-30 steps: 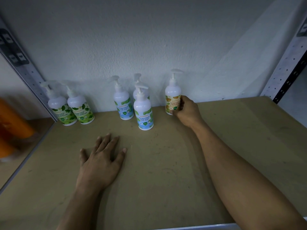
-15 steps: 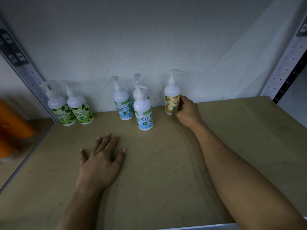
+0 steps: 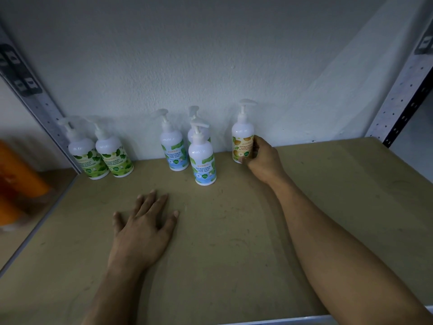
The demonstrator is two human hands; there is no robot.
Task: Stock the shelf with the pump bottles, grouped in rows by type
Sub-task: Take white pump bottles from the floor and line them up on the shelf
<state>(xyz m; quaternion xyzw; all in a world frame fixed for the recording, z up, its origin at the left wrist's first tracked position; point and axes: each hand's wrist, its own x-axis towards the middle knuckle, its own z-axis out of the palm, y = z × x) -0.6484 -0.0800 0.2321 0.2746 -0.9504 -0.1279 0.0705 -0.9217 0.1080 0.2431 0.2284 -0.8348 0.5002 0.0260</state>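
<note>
On the brown shelf board [image 3: 328, 195], white pump bottles stand along the back wall. Two green-label bottles [image 3: 89, 158] [image 3: 116, 156] are side by side at the left. Three blue-label bottles make a cluster in the middle: one at the back left [image 3: 172, 146], one mostly hidden behind [image 3: 193, 127], one in front [image 3: 202, 160]. An orange-label bottle [image 3: 242, 139] stands upright to their right, and my right hand [image 3: 263, 161] grips its lower right side. My left hand [image 3: 143, 228] rests flat on the board, fingers spread, holding nothing.
Perforated grey metal uprights frame the shelf at the left [image 3: 42, 109] and the right [image 3: 403, 97]. Blurred orange containers [image 3: 16, 184] sit beyond the left upright. The grey wall closes the back. A metal lip [image 3: 281, 321] runs along the front edge.
The orange-label bottle and my right hand have stayed almost in place, shifting only slightly. My left hand has not moved.
</note>
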